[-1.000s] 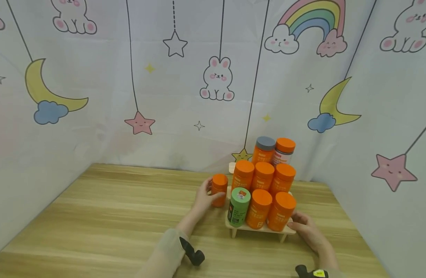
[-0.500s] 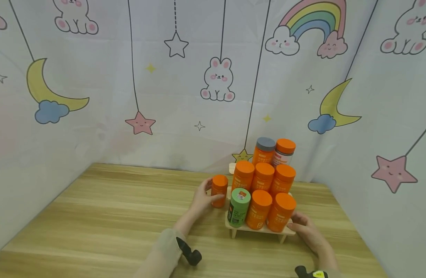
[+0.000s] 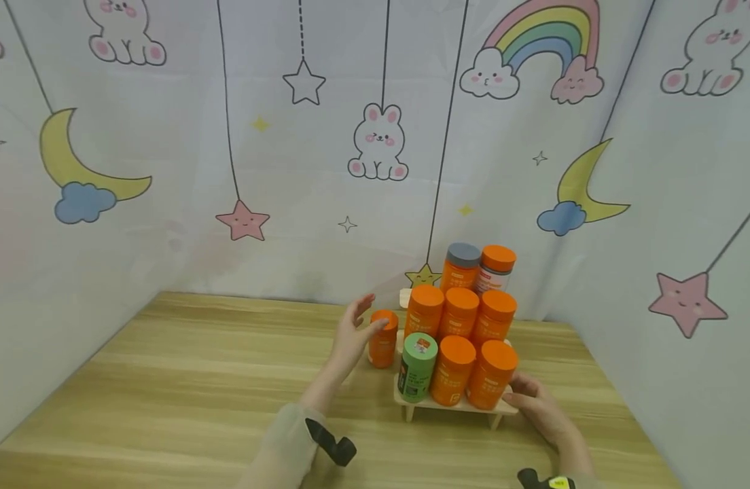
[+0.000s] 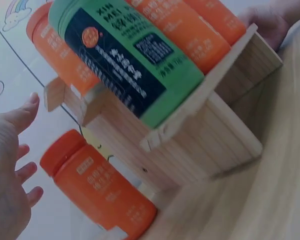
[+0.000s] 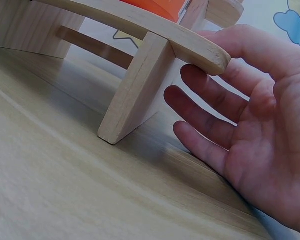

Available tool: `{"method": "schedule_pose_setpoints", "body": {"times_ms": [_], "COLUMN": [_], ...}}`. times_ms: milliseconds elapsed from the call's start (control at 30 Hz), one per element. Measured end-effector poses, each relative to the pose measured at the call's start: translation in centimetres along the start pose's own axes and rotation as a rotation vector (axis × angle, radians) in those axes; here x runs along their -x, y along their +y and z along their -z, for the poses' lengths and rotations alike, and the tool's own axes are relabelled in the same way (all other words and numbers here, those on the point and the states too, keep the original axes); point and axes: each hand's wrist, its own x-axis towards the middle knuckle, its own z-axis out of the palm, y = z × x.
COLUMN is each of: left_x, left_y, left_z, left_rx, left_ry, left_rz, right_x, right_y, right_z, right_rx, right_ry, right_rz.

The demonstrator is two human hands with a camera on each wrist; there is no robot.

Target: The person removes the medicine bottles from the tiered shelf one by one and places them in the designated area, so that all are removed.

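Observation:
A tiered wooden rack (image 3: 448,405) stands on the table with several orange jars (image 3: 457,373) and a green jar (image 3: 417,373) on its steps. Beside its left end, an orange jar (image 3: 382,348) stands upright on the tabletop. My left hand (image 3: 349,338) is just left of that jar, fingers spread, thumb overlapping the lid in the head view. The left wrist view shows a gap between the fingers and this orange jar (image 4: 102,185). At the rack's right front corner, my right hand (image 3: 539,409) holds the end of the bottom shelf (image 5: 200,52), some fingertips beneath it.
The wooden table (image 3: 216,380) extends to the left and in front of the rack. Behind it hangs a white cloth backdrop (image 3: 314,265) printed with rabbits, stars and moons. A grey-lidded jar (image 3: 462,265) tops the rack at the back.
My left hand has let go of the single orange jar, opening its fingers and lifting slightly up and left. The jar stays beside the rack. The right hand keeps its place at the shelf end.

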Motion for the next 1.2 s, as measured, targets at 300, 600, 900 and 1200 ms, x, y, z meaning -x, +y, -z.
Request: {"method": "schedule_pose_setpoints", "body": {"times_ms": [300,600,900,1200], "left_x": [-1.2,-3.1,-5.3,-5.9], "left_y": [3.3,6.2,10.1,11.8], "left_z": [-1.3,-3.0,-4.4,-6.1], "left_rx": [0.094,0.09,0.014,-0.018], "left_ry": [0.056,-0.006,-0.11,-0.206], "left_rz": [-0.122,-0.165,-0.179,-0.119], "right_x": [-0.2,-0.1,0.0,0.0], "right_y": [0.2,0.1,0.0,-0.3], "right_z": [-0.2,-0.1,-0.2,0.0], "right_rx": [-0.021,-0.014,0.002,-0.003], "right_ry": [-0.039,-0.031,-0.002,-0.022], "right_rz": [-0.007,-0.007,-0.022,0.003]}}
